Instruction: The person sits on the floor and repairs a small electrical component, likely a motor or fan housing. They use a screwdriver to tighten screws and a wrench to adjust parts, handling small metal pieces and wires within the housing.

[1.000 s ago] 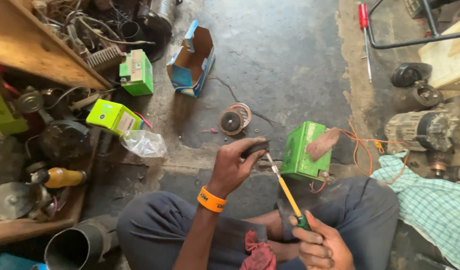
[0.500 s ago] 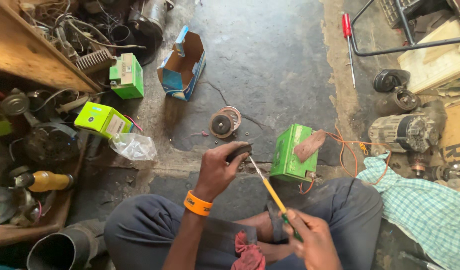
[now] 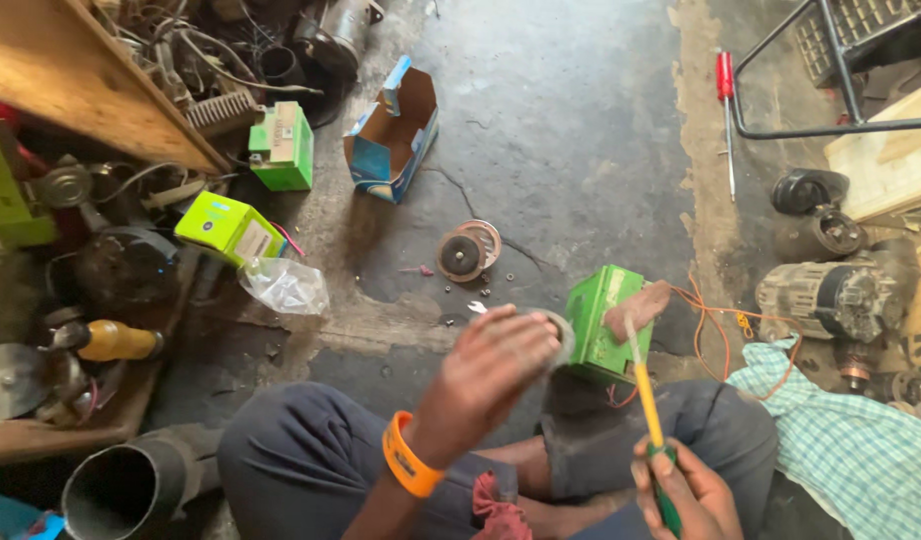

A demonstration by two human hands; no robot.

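The right hand (image 3: 686, 490) is closed around the green handle of a screwdriver (image 3: 649, 430); its yellow shaft points up and away from the body. The left hand (image 3: 491, 380), with an orange wristband (image 3: 409, 458) on the wrist, is curled around a small round metal part (image 3: 561, 335), which is blurred. Just beyond both hands a green box-shaped unit (image 3: 606, 322) rests on the floor (image 3: 571, 130), with orange wire (image 3: 716, 325) trailing to its right. A checked cloth (image 3: 851, 440) lies to the right. Further out, a disc-shaped part (image 3: 468, 250) lies on the floor among small loose screws. Beyond it stands an open blue cardboard box (image 3: 393, 135). A red-handled screwdriver (image 3: 727, 110) lies far right.
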